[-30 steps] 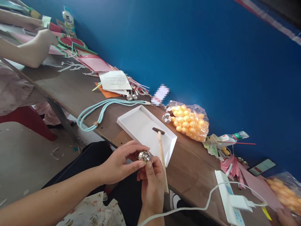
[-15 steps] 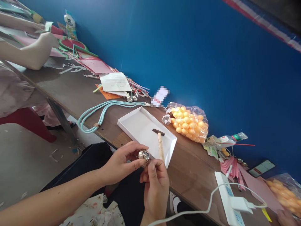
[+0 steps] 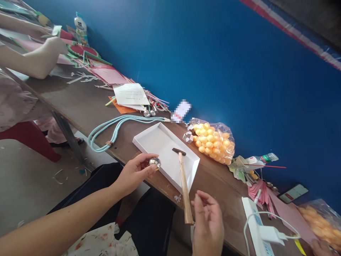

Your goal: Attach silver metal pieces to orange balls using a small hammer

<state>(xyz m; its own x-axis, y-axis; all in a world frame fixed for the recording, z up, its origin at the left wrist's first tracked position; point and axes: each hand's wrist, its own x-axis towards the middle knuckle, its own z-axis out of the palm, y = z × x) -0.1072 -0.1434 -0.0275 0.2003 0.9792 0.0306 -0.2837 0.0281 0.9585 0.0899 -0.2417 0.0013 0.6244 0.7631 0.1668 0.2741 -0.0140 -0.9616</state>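
Observation:
My left hand (image 3: 134,174) pinches a shiny silver ball (image 3: 155,163) between thumb and fingers, just in front of a shallow white box lid (image 3: 162,142). A hammer (image 3: 183,188) with a wooden handle and dark head lies across the lid, its handle sticking out past the table's edge. Right of the handle's end, apart from it, is my right hand (image 3: 209,224). Its fingers are curled in and the thumb is close to the index fingertip; whether something small is between them is hidden.
Behind the lid lies a clear bag of orange balls (image 3: 213,142). A light-blue cord loop (image 3: 114,131) is to the left, and a white power strip (image 3: 255,224) with a cable to the right. At far left, another person's forearm (image 3: 39,58) rests on the table (image 3: 66,96).
My right hand has parted from the silver ball and moved right, uncovering the hammer handle. My left hand, still holding the ball, has shifted slightly left and up.

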